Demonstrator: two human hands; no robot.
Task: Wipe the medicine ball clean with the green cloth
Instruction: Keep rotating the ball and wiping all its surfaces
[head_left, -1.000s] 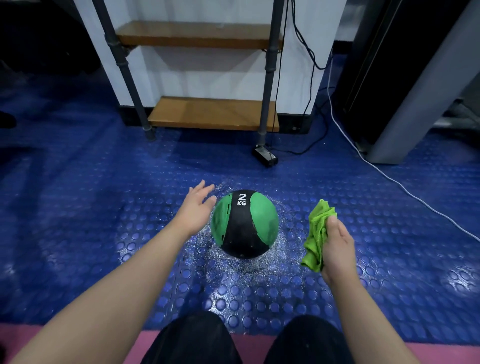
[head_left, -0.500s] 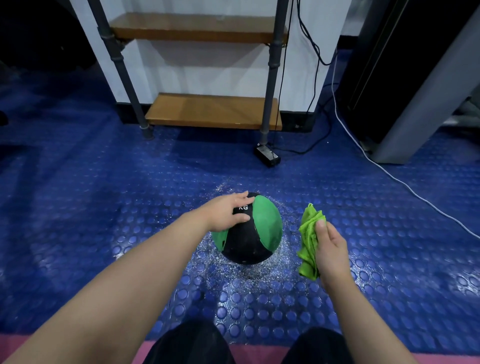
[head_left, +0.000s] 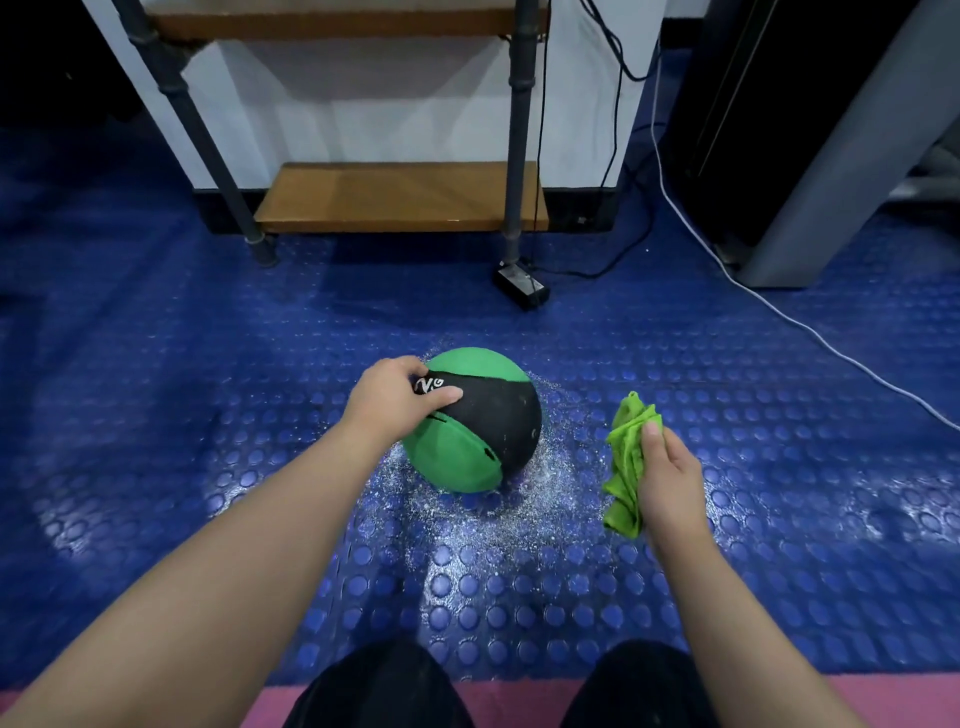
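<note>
A green and black medicine ball rests on the blue studded floor in the middle of the view, ringed by silvery glitter-like specks. My left hand grips its upper left side, thumb laid across the black band beside the white weight marking. To the ball's right, clear of it, my right hand holds a crumpled green cloth, which hangs from my fingers above the floor.
A pipe-frame shelf with wooden boards stands against the white wall behind the ball. A black power adapter and black cables lie near its right leg. A white cable runs across the floor at right. My knees rest on a pink mat.
My left hand went from reaching beside the ball to gripping its top, and the ball has rolled so the black band lies slanted. The right hand with the cloth stayed at the right.
</note>
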